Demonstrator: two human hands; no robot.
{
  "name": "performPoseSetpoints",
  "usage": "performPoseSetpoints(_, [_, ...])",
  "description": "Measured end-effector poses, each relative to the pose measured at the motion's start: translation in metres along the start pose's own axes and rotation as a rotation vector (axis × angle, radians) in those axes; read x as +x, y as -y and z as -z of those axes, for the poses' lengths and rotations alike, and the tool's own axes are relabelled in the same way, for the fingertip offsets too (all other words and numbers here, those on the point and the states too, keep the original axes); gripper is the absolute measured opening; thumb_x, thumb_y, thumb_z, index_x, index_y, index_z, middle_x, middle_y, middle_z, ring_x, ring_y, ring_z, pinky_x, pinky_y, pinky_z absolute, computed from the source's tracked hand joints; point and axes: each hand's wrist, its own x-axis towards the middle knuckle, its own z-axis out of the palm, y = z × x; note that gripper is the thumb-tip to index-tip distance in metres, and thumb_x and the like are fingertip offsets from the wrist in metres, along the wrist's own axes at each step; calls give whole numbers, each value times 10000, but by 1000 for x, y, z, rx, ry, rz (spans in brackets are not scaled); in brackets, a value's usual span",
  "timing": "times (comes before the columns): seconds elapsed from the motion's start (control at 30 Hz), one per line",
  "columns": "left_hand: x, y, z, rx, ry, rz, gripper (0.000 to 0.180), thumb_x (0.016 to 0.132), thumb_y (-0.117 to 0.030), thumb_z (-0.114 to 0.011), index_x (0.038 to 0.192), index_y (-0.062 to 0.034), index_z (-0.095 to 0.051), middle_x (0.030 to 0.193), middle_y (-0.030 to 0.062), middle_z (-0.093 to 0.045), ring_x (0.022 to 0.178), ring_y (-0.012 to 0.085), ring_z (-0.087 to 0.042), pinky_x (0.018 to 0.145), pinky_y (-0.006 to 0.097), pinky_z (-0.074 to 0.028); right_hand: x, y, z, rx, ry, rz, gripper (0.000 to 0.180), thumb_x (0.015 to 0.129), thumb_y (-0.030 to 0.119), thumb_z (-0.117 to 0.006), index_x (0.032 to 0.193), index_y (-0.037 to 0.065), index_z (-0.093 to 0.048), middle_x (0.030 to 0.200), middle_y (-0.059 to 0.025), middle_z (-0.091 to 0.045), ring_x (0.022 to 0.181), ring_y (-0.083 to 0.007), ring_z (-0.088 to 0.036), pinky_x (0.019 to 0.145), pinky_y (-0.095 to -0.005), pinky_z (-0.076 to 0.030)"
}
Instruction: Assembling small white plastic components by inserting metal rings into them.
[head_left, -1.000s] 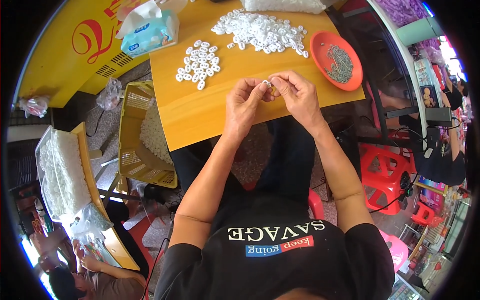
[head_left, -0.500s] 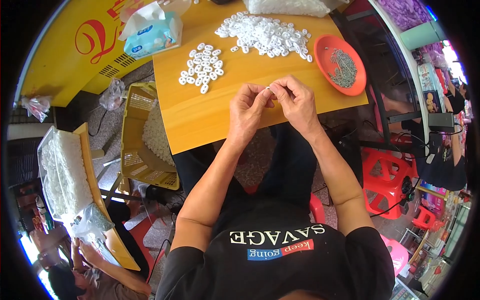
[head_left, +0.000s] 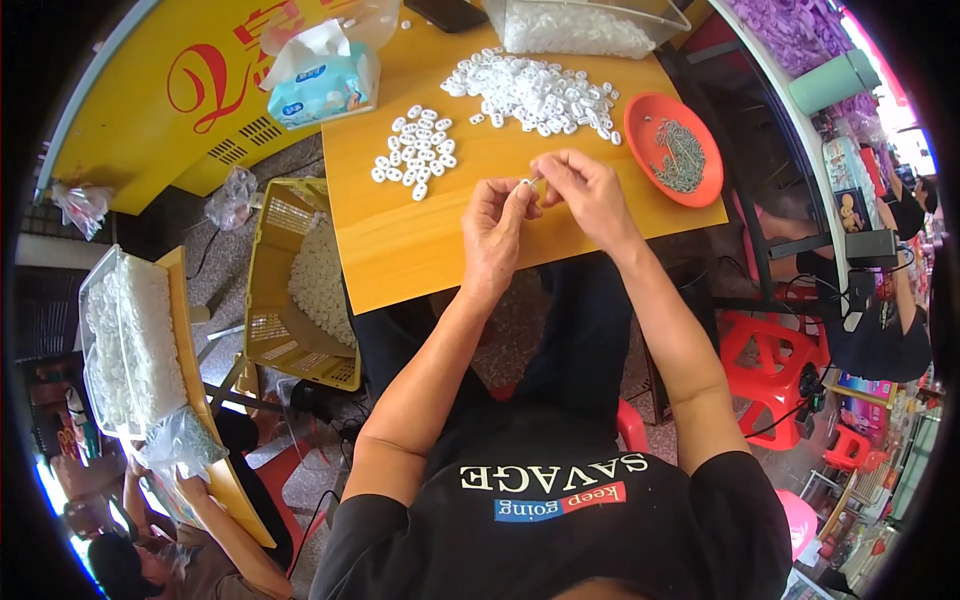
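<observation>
Over the near edge of the wooden table, my left hand [head_left: 493, 228] pinches a small white plastic piece [head_left: 526, 183] between thumb and fingers. Close beside it, my right hand [head_left: 592, 198] is closed in a pinch at the same spot. A thin glint shows between its fingertips, too small to name. A loose group of white oval pieces with two holes each [head_left: 415, 150] lies to the left. Farther back is a larger heap of the same pieces [head_left: 535, 92]. An orange-red plate [head_left: 711, 150] at the right holds many thin grey metal pins [head_left: 680, 155].
A blue tissue pack [head_left: 325, 90] and a clear bin of white pieces [head_left: 575, 28] stand at the table's back. A yellow crate [head_left: 272, 335] sits lower left, beside the table. At far left, a co-worker's hands [head_left: 190, 487] are at another table. Red stools [head_left: 765, 350] stand right.
My right hand has drawn slightly up and apart from my left, opening a small gap. The view has shifted a little, and the table things appear displaced with it.
</observation>
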Motion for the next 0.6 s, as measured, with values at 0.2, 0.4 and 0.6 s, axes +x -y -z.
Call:
performPoseSetpoints(0.2, [2, 2, -2, -151, -32, -16, 144, 975, -134, -593, 1013, -4, -545, 895, 60, -615, 772, 124, -578, 748, 254, -473, 80, -28, -6, -652, -152, 460, 141, 886, 179, -659, 912, 43, -684, 802, -94, -668, 684, -224, -630, 608, -356, -502])
performPoseSetpoints(0.4, [0, 1, 0, -195, -31, -11, 135, 982, -129, -579, 1007, -1, -543, 887, 53, -611, 767, 117, -576, 739, 248, -471, 91, -29, -22, -1069, -130, 462, 112, 858, 223, -662, 870, 114, -686, 825, -88, -649, 735, -328, -652, 628, -437, -523])
performPoseSetpoints(0.6, [1, 1, 3, -202, -9, -8, 139, 969, -130, -601, 1024, -14, -548, 903, 65, -620, 783, 131, -574, 754, 259, -465, 66, -25, -9, -898, 44, 580, 107, 869, 204, -659, 881, 103, -692, 822, -89, -645, 749, -317, -658, 648, -429, -524])
